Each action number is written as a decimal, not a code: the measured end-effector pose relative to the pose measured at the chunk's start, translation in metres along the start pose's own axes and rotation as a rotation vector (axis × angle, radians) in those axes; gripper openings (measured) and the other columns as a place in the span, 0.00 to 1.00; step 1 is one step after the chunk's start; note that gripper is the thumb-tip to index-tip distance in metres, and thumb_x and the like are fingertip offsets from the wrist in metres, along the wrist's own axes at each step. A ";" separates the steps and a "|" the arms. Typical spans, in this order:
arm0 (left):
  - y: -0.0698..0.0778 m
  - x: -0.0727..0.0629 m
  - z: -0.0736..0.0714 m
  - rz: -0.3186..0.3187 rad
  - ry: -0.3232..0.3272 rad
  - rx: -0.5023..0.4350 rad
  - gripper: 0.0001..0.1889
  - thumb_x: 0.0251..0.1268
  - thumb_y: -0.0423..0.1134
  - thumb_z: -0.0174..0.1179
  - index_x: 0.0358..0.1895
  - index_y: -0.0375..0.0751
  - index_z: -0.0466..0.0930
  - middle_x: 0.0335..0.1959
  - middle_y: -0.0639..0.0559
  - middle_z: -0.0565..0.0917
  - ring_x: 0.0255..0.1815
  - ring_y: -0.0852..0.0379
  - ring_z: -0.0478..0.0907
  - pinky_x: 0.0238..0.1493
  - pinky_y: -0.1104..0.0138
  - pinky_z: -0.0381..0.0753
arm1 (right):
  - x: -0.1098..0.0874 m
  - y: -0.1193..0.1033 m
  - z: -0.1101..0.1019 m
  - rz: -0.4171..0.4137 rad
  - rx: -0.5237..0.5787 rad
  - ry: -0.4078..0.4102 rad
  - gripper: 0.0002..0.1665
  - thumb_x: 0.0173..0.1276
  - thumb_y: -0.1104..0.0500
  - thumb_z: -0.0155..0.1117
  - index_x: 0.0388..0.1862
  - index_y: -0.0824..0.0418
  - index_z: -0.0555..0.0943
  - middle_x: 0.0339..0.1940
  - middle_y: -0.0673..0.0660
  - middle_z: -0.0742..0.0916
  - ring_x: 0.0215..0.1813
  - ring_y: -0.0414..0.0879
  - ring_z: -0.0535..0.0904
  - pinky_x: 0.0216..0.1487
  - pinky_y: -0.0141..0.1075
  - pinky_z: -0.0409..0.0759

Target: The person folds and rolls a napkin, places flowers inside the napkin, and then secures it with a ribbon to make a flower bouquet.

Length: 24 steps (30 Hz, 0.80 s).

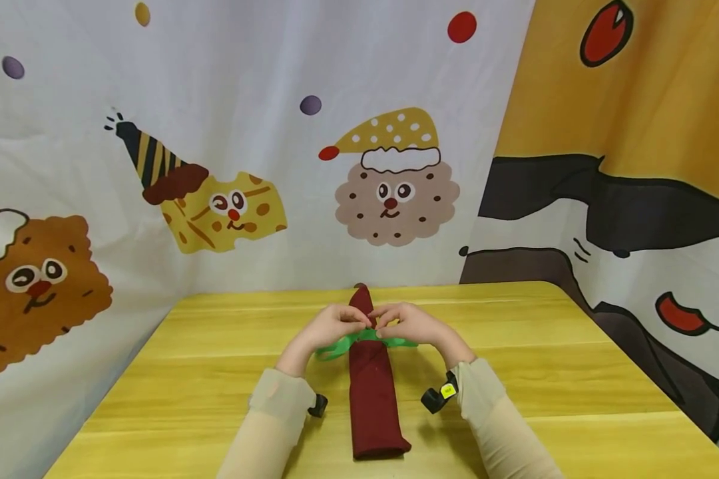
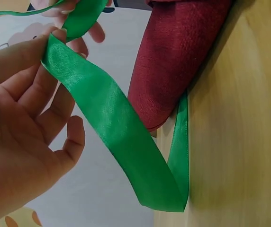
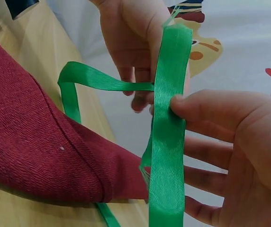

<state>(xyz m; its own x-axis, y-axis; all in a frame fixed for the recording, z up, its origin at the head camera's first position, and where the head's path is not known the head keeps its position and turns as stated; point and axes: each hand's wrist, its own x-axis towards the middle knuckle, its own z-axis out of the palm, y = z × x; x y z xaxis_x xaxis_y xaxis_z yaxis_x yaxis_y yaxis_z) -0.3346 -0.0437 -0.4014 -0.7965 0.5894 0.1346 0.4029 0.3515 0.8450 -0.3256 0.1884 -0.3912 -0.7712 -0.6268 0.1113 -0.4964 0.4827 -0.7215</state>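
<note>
A dark red cloth (image 1: 373,399), folded into a long narrow bundle with a pointed far end, lies lengthwise on the table. Green ribbon (image 1: 367,334) passes beneath it, and both its sides come up to the hands. My left hand (image 1: 338,324) pinches one length between thumb and fingertips; in the left wrist view this ribbon (image 2: 107,109) slopes down and folds back under the cloth (image 2: 178,56). Opposite, my right hand (image 1: 412,322) pinches the other length. In the right wrist view the ribbon (image 3: 169,137) hangs upright under the thumb, with a frayed end on top. The two lengths cross between the hands.
The wooden table (image 1: 216,372) has its far edge against a white printed curtain (image 1: 311,253). A black wrist camera (image 1: 436,398) is worn at the right wrist, and another camera (image 1: 318,406) at the left.
</note>
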 end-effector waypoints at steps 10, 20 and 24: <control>0.003 0.001 -0.003 -0.033 -0.015 -0.026 0.22 0.77 0.53 0.46 0.45 0.44 0.87 0.45 0.52 0.83 0.46 0.54 0.77 0.55 0.50 0.72 | 0.003 0.007 0.004 0.008 0.080 0.012 0.10 0.69 0.61 0.60 0.38 0.62 0.88 0.37 0.56 0.87 0.32 0.44 0.77 0.37 0.34 0.76; 0.008 -0.001 -0.003 -0.066 -0.045 -0.075 0.37 0.77 0.62 0.28 0.46 0.45 0.87 0.45 0.54 0.84 0.42 0.53 0.76 0.54 0.45 0.68 | 0.001 0.012 0.006 0.060 0.190 0.001 0.11 0.68 0.61 0.61 0.40 0.64 0.88 0.47 0.57 0.86 0.45 0.48 0.81 0.48 0.40 0.79; 0.008 -0.001 -0.003 -0.060 -0.072 -0.058 0.37 0.76 0.64 0.28 0.47 0.45 0.87 0.45 0.55 0.84 0.42 0.53 0.77 0.54 0.45 0.67 | 0.000 0.013 0.007 0.076 0.214 -0.021 0.12 0.68 0.60 0.59 0.40 0.64 0.87 0.39 0.53 0.87 0.34 0.43 0.77 0.41 0.38 0.77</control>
<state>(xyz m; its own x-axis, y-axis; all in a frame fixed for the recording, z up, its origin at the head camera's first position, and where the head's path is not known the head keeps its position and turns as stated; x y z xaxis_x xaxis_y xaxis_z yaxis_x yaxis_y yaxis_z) -0.3321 -0.0438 -0.3935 -0.7832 0.6199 0.0472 0.3272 0.3464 0.8792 -0.3294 0.1900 -0.4050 -0.7935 -0.6073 0.0380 -0.3394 0.3898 -0.8561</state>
